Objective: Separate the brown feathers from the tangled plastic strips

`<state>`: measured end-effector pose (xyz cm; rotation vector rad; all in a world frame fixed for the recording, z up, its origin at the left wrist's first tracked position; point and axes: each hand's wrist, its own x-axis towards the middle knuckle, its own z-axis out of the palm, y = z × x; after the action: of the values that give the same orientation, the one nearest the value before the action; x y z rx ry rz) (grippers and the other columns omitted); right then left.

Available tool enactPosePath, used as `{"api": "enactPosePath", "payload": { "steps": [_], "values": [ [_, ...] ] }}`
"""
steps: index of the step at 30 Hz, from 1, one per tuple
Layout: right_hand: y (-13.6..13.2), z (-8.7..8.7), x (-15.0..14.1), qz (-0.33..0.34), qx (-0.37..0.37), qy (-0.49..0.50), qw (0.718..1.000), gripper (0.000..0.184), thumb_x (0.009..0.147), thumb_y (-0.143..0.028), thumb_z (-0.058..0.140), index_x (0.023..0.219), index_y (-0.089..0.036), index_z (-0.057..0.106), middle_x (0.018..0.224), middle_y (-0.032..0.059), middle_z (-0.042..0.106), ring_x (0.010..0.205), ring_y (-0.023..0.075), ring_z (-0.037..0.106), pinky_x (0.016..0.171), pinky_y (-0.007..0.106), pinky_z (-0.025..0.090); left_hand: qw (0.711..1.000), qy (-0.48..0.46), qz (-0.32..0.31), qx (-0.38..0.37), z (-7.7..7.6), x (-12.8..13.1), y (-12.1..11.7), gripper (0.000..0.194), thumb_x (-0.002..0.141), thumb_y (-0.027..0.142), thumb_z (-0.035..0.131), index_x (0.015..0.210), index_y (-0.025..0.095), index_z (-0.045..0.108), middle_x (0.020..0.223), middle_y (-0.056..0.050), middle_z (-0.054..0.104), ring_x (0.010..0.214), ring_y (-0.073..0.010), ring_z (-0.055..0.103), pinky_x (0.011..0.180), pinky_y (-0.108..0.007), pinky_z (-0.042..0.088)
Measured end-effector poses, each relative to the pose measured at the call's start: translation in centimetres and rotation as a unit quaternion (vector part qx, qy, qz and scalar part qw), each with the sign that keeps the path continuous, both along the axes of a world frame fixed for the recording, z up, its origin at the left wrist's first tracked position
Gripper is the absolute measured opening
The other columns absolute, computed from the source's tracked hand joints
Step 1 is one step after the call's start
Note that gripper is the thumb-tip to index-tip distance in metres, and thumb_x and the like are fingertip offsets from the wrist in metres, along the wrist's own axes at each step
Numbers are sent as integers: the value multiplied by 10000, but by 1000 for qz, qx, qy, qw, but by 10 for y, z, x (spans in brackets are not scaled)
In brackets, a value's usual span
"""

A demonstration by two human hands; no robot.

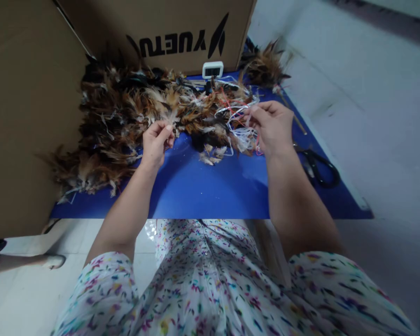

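Observation:
My left hand (157, 142) is closed in a pinch over the front of the feather pile, and a light feather (171, 119) sticks up from its fingertips. Brown and black feathers (126, 112) lie in a thick heap beside and behind it. To the right, my right hand (275, 126) has its thumb and fingers pressed together on a thin white string (248, 121). Around those fingers is a tangle of white and red strings (243, 135). A few small pale feathers (212, 155) lie on the blue tabletop (210, 191) between my hands.
Black-handled scissors (322, 170) lie right of my right forearm. At the back stand a small white digital timer (213, 70) and a cardboard box (182, 18); another large box (28, 116) is at left. A feather bundle on a stick (268, 65) sits back right. Another person's foot (52, 261) shows lower left.

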<state>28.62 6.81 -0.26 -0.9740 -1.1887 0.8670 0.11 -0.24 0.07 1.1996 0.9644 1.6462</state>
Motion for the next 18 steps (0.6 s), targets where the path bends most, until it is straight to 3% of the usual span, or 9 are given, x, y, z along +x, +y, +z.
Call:
{"api": "enactPosePath", "payload": {
  "steps": [3,10,18],
  "values": [
    [-13,9,-6,59,-39,14,997,196,834,-308,734,751,-210,586,755,11,692,652,120,665,608,268,551,1000,14,8,-12,-1,-1,0,399,713,466,852,723,204,551,573,62,569,413,-46,478,388,-176,337],
    [-45,19,-40,163,-134,-12,977,152,768,-220,777,742,-174,634,594,-17,641,454,67,531,450,205,448,999,11,-10,-42,-1,9,-4,377,715,410,853,714,192,546,571,65,564,412,-43,485,396,-169,371],
    [-59,14,-61,144,-144,-129,970,150,800,-127,685,670,-169,625,483,-44,574,369,53,434,393,198,326,994,15,-86,-62,-3,30,-15,423,655,455,878,734,183,564,649,54,604,437,-41,516,398,-164,391]
  ]
}}
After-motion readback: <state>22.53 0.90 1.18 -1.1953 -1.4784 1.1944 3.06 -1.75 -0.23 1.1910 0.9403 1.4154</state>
